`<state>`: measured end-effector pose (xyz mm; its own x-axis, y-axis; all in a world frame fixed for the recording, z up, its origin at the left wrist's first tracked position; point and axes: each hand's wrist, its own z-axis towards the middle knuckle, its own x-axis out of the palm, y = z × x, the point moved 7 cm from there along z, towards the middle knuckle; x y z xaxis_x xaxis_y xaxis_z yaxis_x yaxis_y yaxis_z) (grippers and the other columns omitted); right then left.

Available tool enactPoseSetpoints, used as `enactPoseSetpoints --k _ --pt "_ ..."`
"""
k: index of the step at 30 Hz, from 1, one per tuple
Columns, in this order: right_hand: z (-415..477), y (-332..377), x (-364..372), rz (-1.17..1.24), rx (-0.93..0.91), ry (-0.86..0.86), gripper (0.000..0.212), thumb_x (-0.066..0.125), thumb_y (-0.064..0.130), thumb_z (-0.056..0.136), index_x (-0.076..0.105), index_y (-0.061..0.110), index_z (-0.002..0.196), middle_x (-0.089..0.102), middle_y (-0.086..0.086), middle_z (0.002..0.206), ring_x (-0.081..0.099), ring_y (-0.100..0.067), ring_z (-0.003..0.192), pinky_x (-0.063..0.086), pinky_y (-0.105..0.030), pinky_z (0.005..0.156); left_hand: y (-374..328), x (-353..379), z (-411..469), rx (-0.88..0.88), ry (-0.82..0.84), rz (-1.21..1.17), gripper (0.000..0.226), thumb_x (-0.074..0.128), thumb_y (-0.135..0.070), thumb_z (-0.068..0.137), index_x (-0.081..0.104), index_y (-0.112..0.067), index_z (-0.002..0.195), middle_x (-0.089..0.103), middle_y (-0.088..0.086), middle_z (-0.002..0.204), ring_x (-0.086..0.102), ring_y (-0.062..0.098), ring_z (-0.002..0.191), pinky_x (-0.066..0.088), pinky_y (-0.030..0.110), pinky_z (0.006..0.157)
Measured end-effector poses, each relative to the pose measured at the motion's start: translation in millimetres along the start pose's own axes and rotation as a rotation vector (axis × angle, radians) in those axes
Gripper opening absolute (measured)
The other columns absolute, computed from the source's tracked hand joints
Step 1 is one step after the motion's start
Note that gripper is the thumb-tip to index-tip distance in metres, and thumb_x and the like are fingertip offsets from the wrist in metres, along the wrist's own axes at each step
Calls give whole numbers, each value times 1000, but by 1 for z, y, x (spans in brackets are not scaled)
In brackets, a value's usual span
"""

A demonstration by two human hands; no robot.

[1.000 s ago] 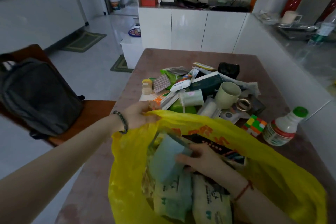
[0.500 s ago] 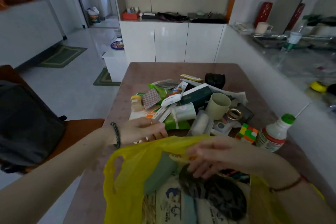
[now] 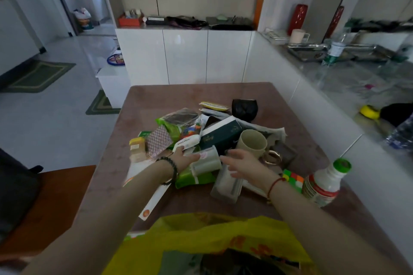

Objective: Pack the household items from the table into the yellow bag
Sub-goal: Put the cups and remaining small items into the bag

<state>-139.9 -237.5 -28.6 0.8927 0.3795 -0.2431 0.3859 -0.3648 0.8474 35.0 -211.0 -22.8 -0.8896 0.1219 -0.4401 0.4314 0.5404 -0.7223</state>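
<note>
The yellow bag (image 3: 214, 236) lies open at the table's near edge with packets inside. Past it a heap of household items covers the middle of the brown table (image 3: 156, 96). My left hand (image 3: 183, 157) reaches into the heap with straight fingers touching a pale cylindrical container (image 3: 206, 161) that lies on its side on a green packet (image 3: 192, 179). My right hand (image 3: 240, 163) hovers open just right of that container, above a clear plastic box (image 3: 225, 187). A beige mug (image 3: 252, 144) and a dark green box (image 3: 220, 135) sit just beyond the hands.
A white bottle with a green cap (image 3: 324, 183) and a colour cube (image 3: 292, 179) stand at the right. A black cup (image 3: 244, 107) sits at the heap's far side. A chair with a dark backpack (image 3: 15, 190) is on the left. A white counter wall (image 3: 312, 105) borders the right.
Both hands have left the yellow bag and moved forward to the heap. The bag has dropped lower in view and lies slack. My left hand now touches the pale container.
</note>
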Motion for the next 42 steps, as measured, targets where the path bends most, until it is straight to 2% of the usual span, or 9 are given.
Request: enactPoseSetpoints --k 7,13,15,19,28,32,35,38,42 --pt "34 1 33 -83 -61 -37 44 52 24 92 46 8 133 53 -11 132 53 -23 116 46 -27 90 11 17 12 -185 -29 -399 55 50 -27 91 31 -10 139 33 12 147 40 30 130 37 40 107" --pt "17 5 24 52 -227 -149 30 57 25 89 56 10 115 58 -4 107 54 -12 93 46 -15 67 1 16 -16 -169 8 -632 41 49 -23 91 41 -13 130 55 8 113 55 27 87 47 36 73" --pt "4 14 13 152 -311 -208 17 60 25 87 57 13 99 60 -1 98 57 -15 91 48 -18 67 -11 13 -32 -87 37 -647 38 50 -28 90 43 -16 126 52 8 124 54 28 94 48 37 76" --pt "-38 37 -17 291 -436 -308 15 68 24 81 54 23 81 62 1 90 60 -14 85 50 -23 70 -39 8 -74 96 55 -586 46 51 -32 88 36 -25 132 41 0 138 47 30 120 45 38 85" --pt "-153 23 -57 555 -449 -231 22 65 20 79 53 24 97 61 2 98 69 -10 77 58 -24 57 -51 36 -165 480 307 -318 46 50 -22 90 34 -35 131 52 -14 119 55 5 104 48 21 85" --pt "-186 -28 -48 604 -306 -72 87 87 49 30 61 18 107 71 -2 97 72 -13 77 58 -29 56 -10 60 -172 572 394 478 83 68 -30 78 16 -31 142 39 -11 143 40 1 127 37 14 100" --pt "-209 -68 -16 462 -177 49 68 89 39 36 64 22 97 73 -4 85 72 -15 67 55 -26 50 3 51 -160 584 151 962 59 61 -39 82 37 -29 135 54 -4 130 52 15 118 44 28 95" --pt "-215 -107 27 303 28 107 32 73 17 71 61 25 100 66 -10 100 71 -22 75 56 -31 56 -6 32 -149 572 -14 727 30 58 -27 86 59 -17 114 61 2 97 56 17 88 49 29 80" --pt "-184 -133 46 425 141 -192 34 67 25 82 51 22 112 60 -2 102 63 -20 85 57 -32 62 -14 21 -144 591 -29 440 19 61 -22 84 63 -14 102 63 7 95 58 19 78 54 38 81"
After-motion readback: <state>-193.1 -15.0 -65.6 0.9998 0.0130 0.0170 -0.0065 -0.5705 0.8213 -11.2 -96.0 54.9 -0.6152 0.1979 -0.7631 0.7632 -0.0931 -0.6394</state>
